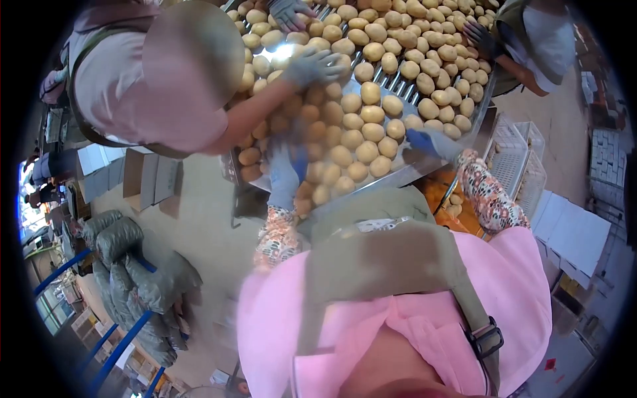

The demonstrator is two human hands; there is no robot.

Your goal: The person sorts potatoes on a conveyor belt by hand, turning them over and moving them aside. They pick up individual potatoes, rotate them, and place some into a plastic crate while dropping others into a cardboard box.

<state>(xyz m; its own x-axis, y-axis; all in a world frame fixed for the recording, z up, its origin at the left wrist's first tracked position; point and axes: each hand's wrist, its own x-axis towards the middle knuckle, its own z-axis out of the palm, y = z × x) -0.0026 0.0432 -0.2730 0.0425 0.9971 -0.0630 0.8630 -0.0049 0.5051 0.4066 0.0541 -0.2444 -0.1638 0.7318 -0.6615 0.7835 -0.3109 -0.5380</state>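
Many potatoes (366,152) lie on a metal sorting table (398,178) in front of me. My left hand (285,174), in a grey and blue glove, lies flat against potatoes at the table's left side, its fingers stretched forward; a hazy smear blurs this area. At the right edge my right hand (432,143), gloved the same way, has its fingers extended over bare metal beside the potatoes. Nothing shows in its grip. Both forearms wear flowered sleeves.
A co-worker's gloved hand (312,66) reaches over potatoes from the left. Another gloved hand (290,13) is at the top, and a dark-gloved hand (483,41) at the right. White plastic crates (507,156) stand right; cardboard boxes (149,178) and filled sacks (136,278) are left.
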